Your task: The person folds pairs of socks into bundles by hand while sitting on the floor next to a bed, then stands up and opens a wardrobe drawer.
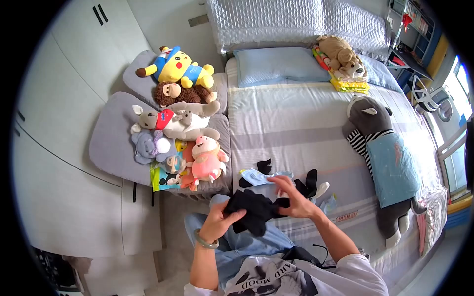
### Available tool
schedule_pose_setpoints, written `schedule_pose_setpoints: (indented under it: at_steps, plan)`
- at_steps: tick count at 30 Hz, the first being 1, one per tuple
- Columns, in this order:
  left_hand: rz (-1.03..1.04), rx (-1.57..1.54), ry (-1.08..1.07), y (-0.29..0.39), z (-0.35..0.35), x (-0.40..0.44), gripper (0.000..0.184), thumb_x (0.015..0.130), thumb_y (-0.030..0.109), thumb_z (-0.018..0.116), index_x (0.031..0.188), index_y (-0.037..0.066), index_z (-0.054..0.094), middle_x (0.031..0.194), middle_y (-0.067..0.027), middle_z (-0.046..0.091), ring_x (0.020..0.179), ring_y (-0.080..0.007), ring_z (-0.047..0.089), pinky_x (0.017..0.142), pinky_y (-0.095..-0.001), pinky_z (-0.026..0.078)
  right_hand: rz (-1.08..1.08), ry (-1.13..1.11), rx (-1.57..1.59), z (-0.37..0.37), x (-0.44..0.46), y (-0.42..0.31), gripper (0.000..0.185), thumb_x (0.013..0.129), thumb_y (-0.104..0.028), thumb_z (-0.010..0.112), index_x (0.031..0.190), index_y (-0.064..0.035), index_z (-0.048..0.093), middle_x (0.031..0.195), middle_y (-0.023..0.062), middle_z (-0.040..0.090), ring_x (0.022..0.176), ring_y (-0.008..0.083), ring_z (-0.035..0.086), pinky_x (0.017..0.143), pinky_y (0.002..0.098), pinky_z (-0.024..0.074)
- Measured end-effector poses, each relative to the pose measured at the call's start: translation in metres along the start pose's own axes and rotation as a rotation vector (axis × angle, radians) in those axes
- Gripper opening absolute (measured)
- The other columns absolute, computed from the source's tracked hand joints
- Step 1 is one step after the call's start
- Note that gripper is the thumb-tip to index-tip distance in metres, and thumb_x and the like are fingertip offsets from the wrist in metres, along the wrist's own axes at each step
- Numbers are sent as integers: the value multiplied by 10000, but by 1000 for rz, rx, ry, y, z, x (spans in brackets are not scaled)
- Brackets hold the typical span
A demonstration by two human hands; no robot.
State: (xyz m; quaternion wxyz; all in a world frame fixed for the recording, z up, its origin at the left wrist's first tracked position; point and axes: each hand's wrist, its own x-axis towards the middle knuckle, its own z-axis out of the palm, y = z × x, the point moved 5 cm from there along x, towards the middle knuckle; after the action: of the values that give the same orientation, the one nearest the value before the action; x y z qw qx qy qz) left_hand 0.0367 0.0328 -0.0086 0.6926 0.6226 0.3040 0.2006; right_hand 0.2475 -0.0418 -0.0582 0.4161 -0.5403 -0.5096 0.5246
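A bunched black cloth (252,209), seemingly socks, hangs between my two hands above my lap. My left hand (220,219) grips its left side, thumb across the front. At the right end of the cloth is my right hand (295,198), its thumb and lower fingers closed round a black part while the upper fingers are bent. On the bed just beyond lie a light blue sock (261,176), a small black sock (264,166), more black socks (310,181), a white sock tip (322,189) and a pale blue-green piece (328,203).
A large grey plush toy (377,118) lies on the bed's right side under a blue cloth (394,170). Plush toys (190,121) crowd the grey seat cushions at the left. A plush dog (340,54) and pillows (279,66) are at the headboard.
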Motion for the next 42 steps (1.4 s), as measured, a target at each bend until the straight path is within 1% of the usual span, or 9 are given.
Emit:
schedule_pose_setpoints:
  at_steps: [2,10,14,18,27,32,36,39,42]
  plan:
    - [-36,-189,-82,-7,0,-4,226,838,7,592,1060,-20,622,954,-38,648,887,-96,590,810,-233,456,-404,-126,-242,19,7,-30,802,696,-109,767,1394,-131,371,1475,138,278,1357,310,275,1110,408,214]
    - [260,-410,553,6,-87,-21,403,771,20,418,1156,-35,520,1022,-86,606,812,-177,592,749,-281,475,-88,-97,540,32,25,10,334,876,-23,608,1199,7,534,1027,-4,608,924,56,554,813,210,455]
    - [223,-631,558,2,-84,-23,366,847,281,504,1098,16,533,917,-52,574,785,-149,550,696,-291,454,-59,-59,510,36,25,3,270,882,-25,590,1148,10,557,1021,15,618,951,71,560,827,226,460]
    - [378,824,221,27,-47,-18,336,770,175,740,1035,27,594,901,-78,611,887,-185,578,870,-305,426,-74,53,479,27,22,-5,235,935,-140,553,1119,1,582,990,16,633,909,71,588,797,225,475]
    - [767,831,272,17,79,3,144,770,128,657,851,63,557,872,-99,613,732,-234,602,628,-325,474,154,336,701,45,71,33,363,892,-424,567,732,-99,546,699,42,587,607,159,557,563,298,467]
    - [272,703,568,9,30,25,116,828,188,620,812,78,586,806,-113,616,667,-240,609,546,-313,470,103,602,1029,107,40,5,280,934,-289,536,878,-47,668,817,-13,624,714,87,572,640,236,456]
    - [801,714,416,12,76,5,67,790,121,619,794,70,576,765,-100,631,703,-231,633,585,-323,488,-57,380,935,66,70,18,299,932,-278,526,753,-59,622,678,13,583,598,84,524,528,258,405]
    - [239,508,656,28,33,17,107,786,150,647,802,60,592,778,-114,647,748,-220,652,607,-330,504,90,547,982,110,28,-6,292,924,-258,528,716,-71,608,648,-7,573,582,81,522,514,265,411]
    - [736,576,387,-2,50,12,181,813,149,623,686,56,533,663,-107,575,600,-243,596,518,-320,467,118,457,1067,80,57,-9,302,906,-257,533,642,-112,510,601,-28,496,530,94,462,479,265,362]
